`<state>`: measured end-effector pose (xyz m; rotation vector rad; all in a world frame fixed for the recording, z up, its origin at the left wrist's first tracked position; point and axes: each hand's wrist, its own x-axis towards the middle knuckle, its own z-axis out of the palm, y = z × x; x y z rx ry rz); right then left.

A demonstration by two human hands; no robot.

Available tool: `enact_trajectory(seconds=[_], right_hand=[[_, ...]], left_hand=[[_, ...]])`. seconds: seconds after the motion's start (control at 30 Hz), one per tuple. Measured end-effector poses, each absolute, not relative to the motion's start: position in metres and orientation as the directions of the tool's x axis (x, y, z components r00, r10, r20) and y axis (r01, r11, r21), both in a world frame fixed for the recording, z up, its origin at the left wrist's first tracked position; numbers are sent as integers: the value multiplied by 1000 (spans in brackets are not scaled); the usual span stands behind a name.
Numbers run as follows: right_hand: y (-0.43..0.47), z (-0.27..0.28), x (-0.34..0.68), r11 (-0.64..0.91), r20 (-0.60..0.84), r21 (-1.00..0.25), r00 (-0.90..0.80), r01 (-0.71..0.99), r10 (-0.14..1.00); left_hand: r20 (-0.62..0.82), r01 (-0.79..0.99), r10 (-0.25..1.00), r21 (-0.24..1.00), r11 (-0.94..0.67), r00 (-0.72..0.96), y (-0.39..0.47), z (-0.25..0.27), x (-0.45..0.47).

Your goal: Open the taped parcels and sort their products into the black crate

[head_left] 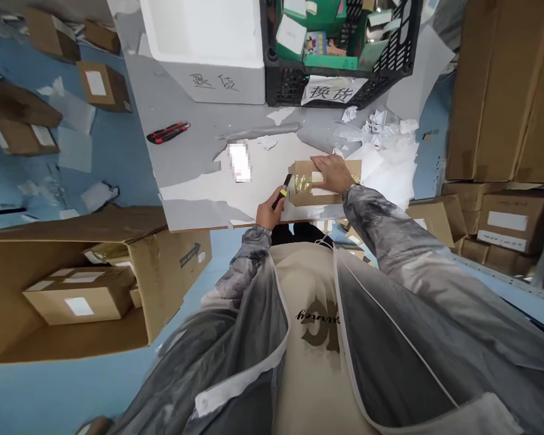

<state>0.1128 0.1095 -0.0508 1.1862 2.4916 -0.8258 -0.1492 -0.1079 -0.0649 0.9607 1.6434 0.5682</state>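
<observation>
My left hand (269, 210) is closed around a black and yellow box cutter (281, 192). Its dark blade points up and away, close to the left end of a small cardboard box (303, 197). Shiny tape and a white label show on the box, which lies flat on the worktable. My right hand (333, 173) grips this box from above, its fingers reaching to the far edge and its thumb across the label. The hand hides part of the label. Whether the blade touches the cardboard I cannot tell.
A red and black box cutter (168, 133) and a blurred white slip (240, 162) lie on the worktable (194, 211). Behind stand a white bin (229, 78) and a black crate (290, 87). Crumpled paper (392, 157) lies right; a large open carton (167, 284) stands lower left.
</observation>
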Motion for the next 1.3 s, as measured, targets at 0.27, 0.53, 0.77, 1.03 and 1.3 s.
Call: enact_trajectory(seconds=[0.27,0.53,0.77,1.03,1.3], right_hand=[[93,-47,100,475,-455,-293,-558,830,694],[87,-43,104,578,-433,-236,-617,781,657],[83,-49,105,570,-417,-254,-620,781,664],[103,-51,125,644,-477,-344,-718,683,507],[102,-49,100,641,-546,-177,-617,747,567]], left_hand=[[-498,582,866,696,420,-30,-99,-62,-145],[-478,618,878,686,385,-17,-95,-59,-143],[-472,539,881,733,414,-34,-104,-61,-139],[-537,266,844,812,520,-12,-110,-62,-129],[-493,463,864,745,481,-104,-99,-64,-130]])
